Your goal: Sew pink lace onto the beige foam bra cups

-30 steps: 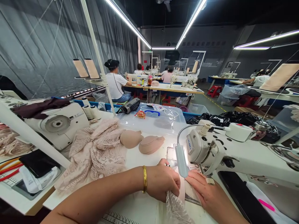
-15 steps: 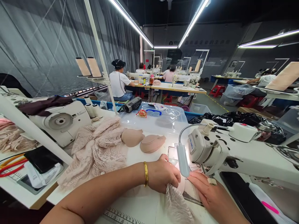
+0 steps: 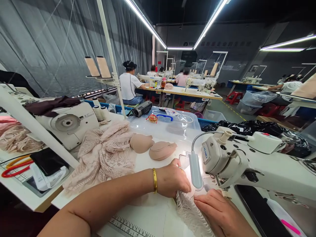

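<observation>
My left hand (image 3: 172, 181), below a gold bangle (image 3: 154, 180), is closed with its fingers curled on a strip of pale pink lace fabric (image 3: 189, 210). Fingers of my right hand (image 3: 219, 210) press together at the lace's right edge, near the front of the sewing machine (image 3: 259, 158). A grey lamp head (image 3: 196, 171) on a bendy neck hangs over the work and hides part of it. The needle area lies partly behind the lamp. Beyond my left hand are beige moulded cups (image 3: 162, 150) and a heap of the same lace (image 3: 106, 154).
A black phone (image 3: 259, 210) lies right of my right hand. A ruler scale (image 3: 128, 227) marks the table's front. A clear plastic box lid (image 3: 165, 126) lies behind the cups. Another sewing machine (image 3: 71, 123) stands left. A co-worker in white (image 3: 129, 85) sits ahead.
My right hand has drawn back from beside the needle area and come to the lace, fingers now bent. The lace lies more spread between my hands. The view has shifted slightly left.
</observation>
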